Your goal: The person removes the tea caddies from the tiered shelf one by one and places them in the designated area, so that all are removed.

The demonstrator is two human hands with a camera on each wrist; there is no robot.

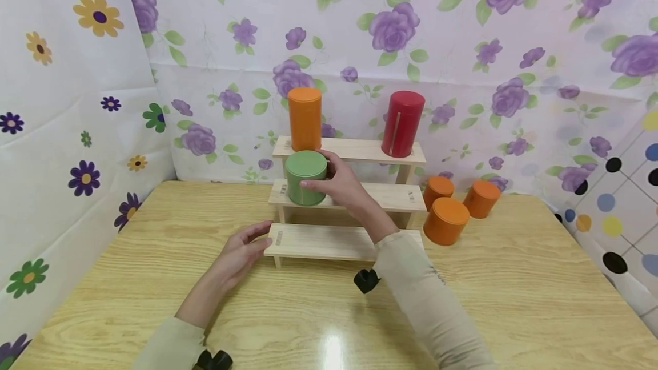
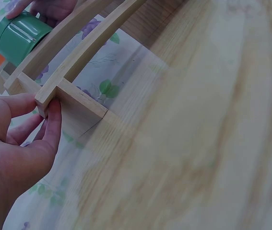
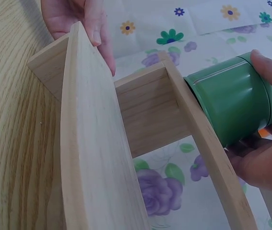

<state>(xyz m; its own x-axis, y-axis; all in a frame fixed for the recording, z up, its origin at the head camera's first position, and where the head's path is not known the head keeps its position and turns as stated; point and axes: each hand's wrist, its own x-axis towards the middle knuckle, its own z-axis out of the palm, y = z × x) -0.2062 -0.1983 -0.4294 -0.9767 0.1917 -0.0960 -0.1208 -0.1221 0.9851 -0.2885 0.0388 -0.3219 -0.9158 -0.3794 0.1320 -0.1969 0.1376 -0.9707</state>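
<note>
Head view shows us a wide yellowish wood-grain table point(image 1: 288, 313), and on it a three-step pale wooden shelf point(image 1: 377, 194). On its top board point(image 1: 352, 149) stand a tall red cylindrical tin point(image 1: 404, 124) at right and a tall orange cylindrical tin point(image 1: 305, 119) at left. We see the left hand point(image 1: 240, 257) pinching the left end of the lowest board point(image 1: 329, 242). The right hand point(image 1: 343, 183) grips, with thumb and fingers around it, a short green cylindrical tin point(image 1: 305, 180) at the left end of the middle board point(image 1: 393, 197). Three short orange cylindrical tins point(image 1: 446, 221) stand right of the shelf.
</note>
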